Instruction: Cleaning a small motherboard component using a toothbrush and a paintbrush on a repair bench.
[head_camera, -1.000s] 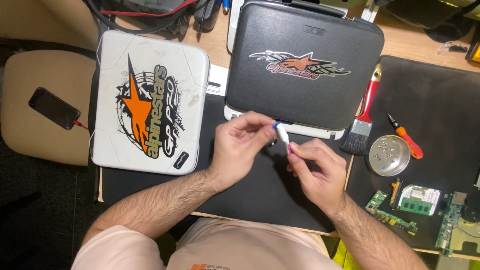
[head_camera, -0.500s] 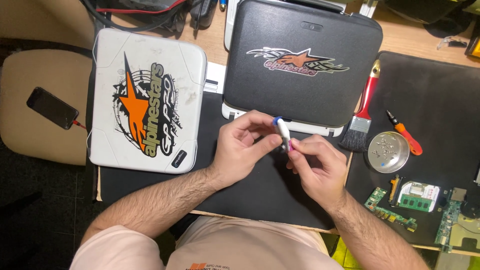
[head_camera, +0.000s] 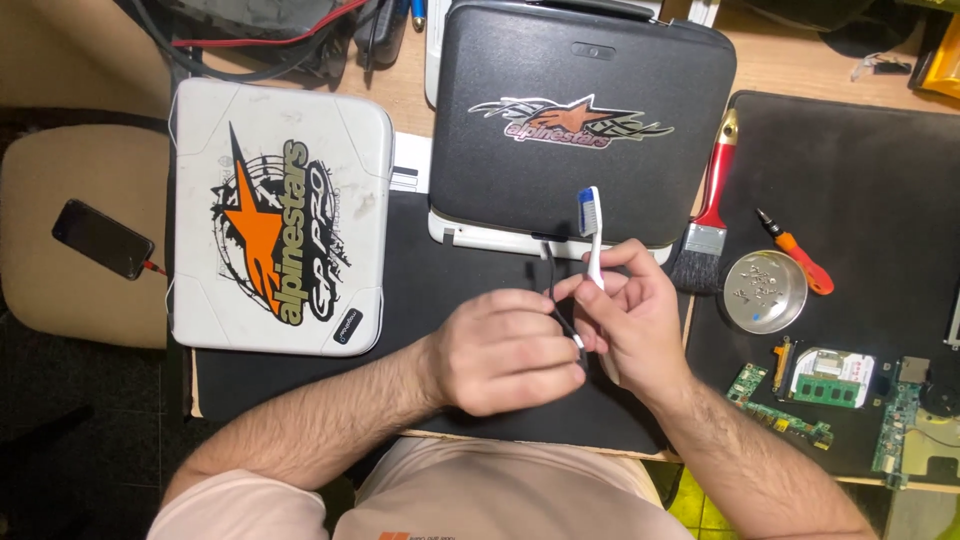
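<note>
From the head camera, my right hand (head_camera: 640, 325) pinched a white toothbrush (head_camera: 591, 235) upright, its bristled head over the black laptop lid (head_camera: 585, 120). My left hand (head_camera: 505, 350) curled closed around a thin black cable (head_camera: 552, 285), just beside the right.
</note>
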